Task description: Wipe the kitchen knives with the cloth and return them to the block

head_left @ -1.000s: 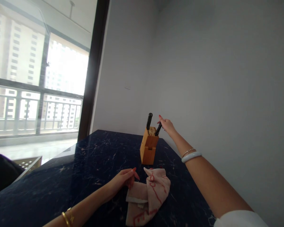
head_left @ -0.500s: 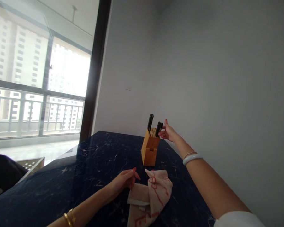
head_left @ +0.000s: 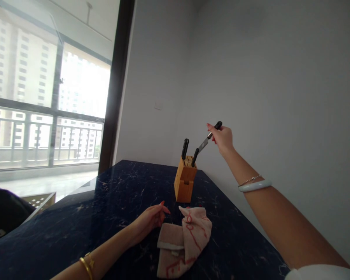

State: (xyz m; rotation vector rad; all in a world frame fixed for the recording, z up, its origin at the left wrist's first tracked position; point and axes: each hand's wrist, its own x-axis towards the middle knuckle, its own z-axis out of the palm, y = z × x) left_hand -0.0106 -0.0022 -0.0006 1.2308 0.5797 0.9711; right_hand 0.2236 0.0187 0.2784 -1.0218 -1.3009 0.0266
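1. Right hand (head_left: 224,137), closed, is gripping the knife (head_left: 209,135) above-right of the knife block (head_left: 183,186).
2. Left hand (head_left: 151,218) is lying half-curled, seemingly empty, before the block.
3. Good practice is keeping the blade (head_left: 203,145) clear of the block's handles (head_left: 185,148).

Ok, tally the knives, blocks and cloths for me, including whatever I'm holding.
Block: 1
Cloth: 1
Knives: 3 (one in your right hand, two in the block with only handles showing)
Total: 5
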